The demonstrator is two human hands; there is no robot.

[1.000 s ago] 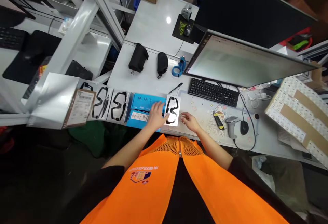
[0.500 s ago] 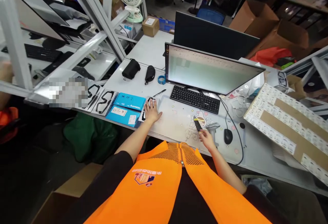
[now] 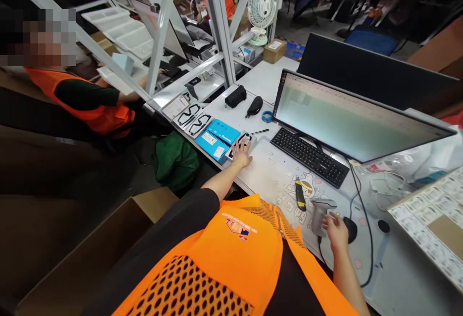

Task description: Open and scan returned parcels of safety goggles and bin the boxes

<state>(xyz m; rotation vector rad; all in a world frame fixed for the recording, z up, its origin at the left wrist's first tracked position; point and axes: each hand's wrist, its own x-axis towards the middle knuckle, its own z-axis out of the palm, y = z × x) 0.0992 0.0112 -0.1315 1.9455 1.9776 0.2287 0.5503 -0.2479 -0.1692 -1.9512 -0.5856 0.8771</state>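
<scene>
My left hand (image 3: 241, 154) lies with fingers spread on a white box with a black printed shape (image 3: 246, 138), at the end of a row by the table's left edge. Two blue boxes (image 3: 211, 143) sit directly beside it. My right hand (image 3: 334, 229) is beside a grey handheld barcode scanner (image 3: 319, 217), fingers loosely bent and apart, close to its handle; whether they touch it I cannot tell. A black and yellow utility knife (image 3: 300, 195) lies on the desk mat, left of the scanner. Partly behind my right hand is a black mouse (image 3: 350, 229).
A keyboard (image 3: 311, 156) and monitor (image 3: 347, 113) stand beyond my hands. A pen (image 3: 260, 131), blue tape roll (image 3: 267, 116) and black pouches (image 3: 254, 107) lie farther back. A large carton (image 3: 437, 224) is at right. A co-worker in an orange vest (image 3: 83, 99) sits at left.
My right hand has let go of the utility knife, which now lies on the mat, and moved right to the scanner. My left hand stays on the white box. The view has turned left.
</scene>
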